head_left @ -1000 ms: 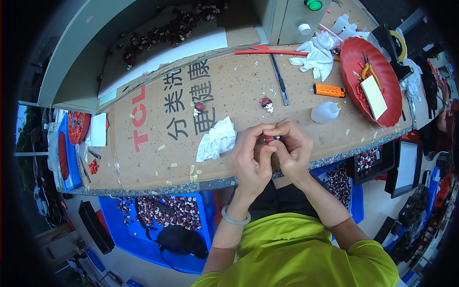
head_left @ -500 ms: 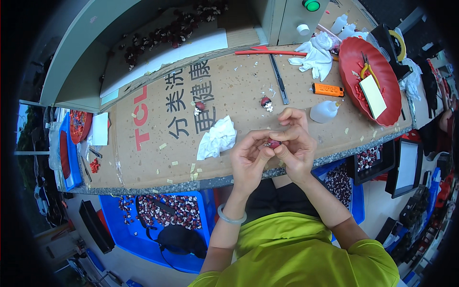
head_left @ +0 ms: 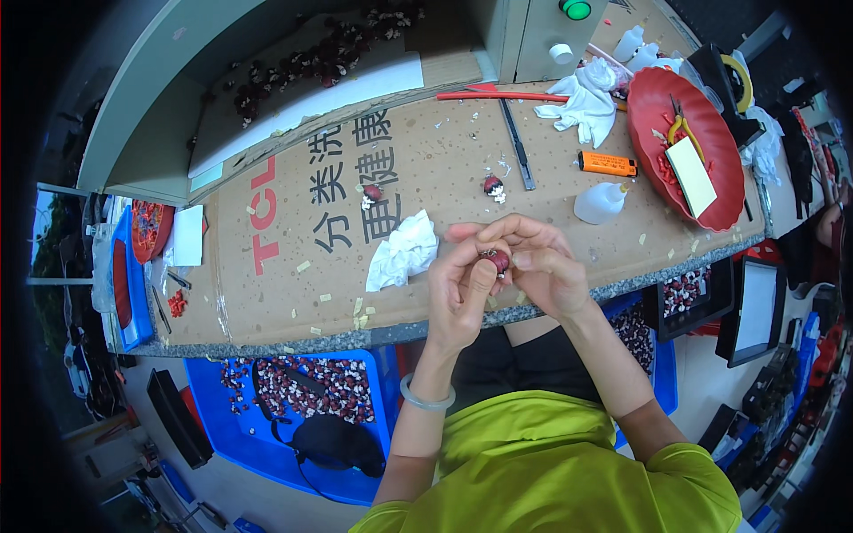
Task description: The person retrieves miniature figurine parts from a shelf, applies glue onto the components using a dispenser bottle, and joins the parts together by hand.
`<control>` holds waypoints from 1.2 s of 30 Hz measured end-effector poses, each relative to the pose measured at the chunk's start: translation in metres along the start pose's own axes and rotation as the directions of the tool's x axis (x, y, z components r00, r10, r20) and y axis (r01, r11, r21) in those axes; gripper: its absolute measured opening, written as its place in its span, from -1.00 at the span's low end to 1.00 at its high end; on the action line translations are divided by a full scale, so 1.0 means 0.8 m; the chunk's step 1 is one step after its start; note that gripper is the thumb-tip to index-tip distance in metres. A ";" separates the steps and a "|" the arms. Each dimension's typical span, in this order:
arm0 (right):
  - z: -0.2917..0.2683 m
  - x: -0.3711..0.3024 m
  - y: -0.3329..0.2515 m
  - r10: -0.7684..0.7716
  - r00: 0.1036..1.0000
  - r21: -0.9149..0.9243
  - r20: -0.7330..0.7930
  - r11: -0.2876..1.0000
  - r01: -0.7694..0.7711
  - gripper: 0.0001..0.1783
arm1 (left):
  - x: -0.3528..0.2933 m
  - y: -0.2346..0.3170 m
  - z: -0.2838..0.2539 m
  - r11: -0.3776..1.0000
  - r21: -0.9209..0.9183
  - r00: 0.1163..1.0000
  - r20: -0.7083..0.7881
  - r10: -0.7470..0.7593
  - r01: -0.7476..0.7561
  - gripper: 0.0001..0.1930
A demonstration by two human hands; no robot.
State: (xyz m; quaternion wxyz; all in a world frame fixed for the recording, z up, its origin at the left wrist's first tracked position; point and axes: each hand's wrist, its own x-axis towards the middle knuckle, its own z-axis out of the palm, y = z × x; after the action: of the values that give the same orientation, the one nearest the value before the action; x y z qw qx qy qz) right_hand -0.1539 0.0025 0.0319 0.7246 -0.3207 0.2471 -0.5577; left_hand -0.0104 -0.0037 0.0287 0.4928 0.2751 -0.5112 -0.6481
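Close to the table's near edge, my left hand [head_left: 458,293] and my right hand [head_left: 551,271] meet around a small dark-red figurine [head_left: 498,259]. My left thumb and fingers pinch it. The right fingers are curled against its other side and partly cover it. Farther in on the cardboard [head_left: 293,293] lie two similar red-and-white figurines, one figurine [head_left: 494,186] beyond my hands and another figurine [head_left: 372,192] to the left. Beside my left hand is a crumpled white cloth [head_left: 404,253]. A white squeeze bottle [head_left: 600,204] stands beyond my right hand.
At right, a red scalloped tray [head_left: 640,115] holds yellow-handled pliers [head_left: 682,127] and a cream pad [head_left: 691,180]. An orange lighter-shaped thing [head_left: 608,164] and a dark slim tool [head_left: 517,147] lie nearby. A grey cabinet [head_left: 133,115] bounds the back. Below sits a blue bin [head_left: 213,426] with several figurines.
The figurine has been turned between my fingers, and more of its round red side shows. My right hand's fingers have shifted left over it, and both hands stay near the table edge.
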 end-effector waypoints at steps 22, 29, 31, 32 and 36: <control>0.000 0.004 0.003 0.025 0.999 0.001 -0.047 1.000 -0.025 -0.75 | 0.000 0.000 0.003 0.999 0.040 1.000 -0.025 -0.014 0.015 -0.70; 0.002 0.005 0.002 0.053 0.995 -0.019 -0.079 0.998 -0.055 -0.75 | 0.002 0.002 0.005 0.999 0.031 0.999 -0.044 -0.020 0.022 -0.69; 0.002 0.005 0.002 0.043 0.996 -0.004 -0.073 0.999 -0.043 -0.76 | 0.003 0.003 0.006 0.999 0.023 0.998 -0.053 -0.035 0.037 -0.68; 0.002 0.006 0.002 0.043 0.996 -0.003 -0.080 0.999 -0.044 -0.76 | 0.003 0.003 0.007 0.999 0.024 0.998 -0.052 -0.036 0.037 -0.68; 0.009 0.009 0.002 0.058 0.990 -0.013 -0.130 0.998 -0.060 -0.75 | 0.005 0.001 0.002 0.989 -0.106 0.990 -0.089 -0.112 0.102 -0.71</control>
State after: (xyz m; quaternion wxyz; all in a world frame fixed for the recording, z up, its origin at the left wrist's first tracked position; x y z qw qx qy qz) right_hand -0.1460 -0.0031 0.0359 0.7205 -0.2828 0.3077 -0.5534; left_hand -0.0132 -0.0065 0.0303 0.4944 0.3073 -0.4381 -0.6851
